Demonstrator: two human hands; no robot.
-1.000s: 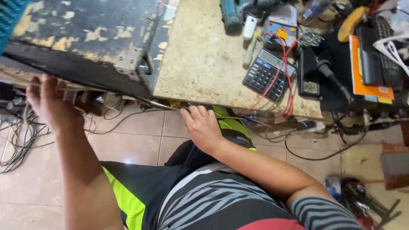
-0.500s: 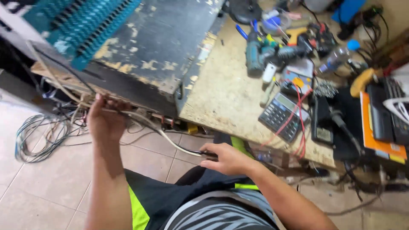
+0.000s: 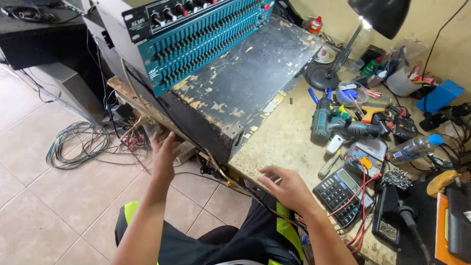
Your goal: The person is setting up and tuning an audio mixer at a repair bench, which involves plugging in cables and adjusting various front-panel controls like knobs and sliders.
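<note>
A large worn black metal case lies on the workbench, with a teal slider-panel unit stacked on its far end. My left hand is raised, fingers apart, right at the case's front lower edge near loose wires. My right hand hovers open, palm down, over the bench's front edge beside the case corner. A thin cable runs under the bench edge between the two hands. Neither hand holds anything.
To the right lie a black calculator, a multimeter with red leads, a cordless drill, a plastic bottle and a black desk lamp. A cable coil sits on the tiled floor at left.
The view has lifted and now shows the teal unit and the lamp. My right hand has come up from the cable under the bench edge, and both hands have opened.
</note>
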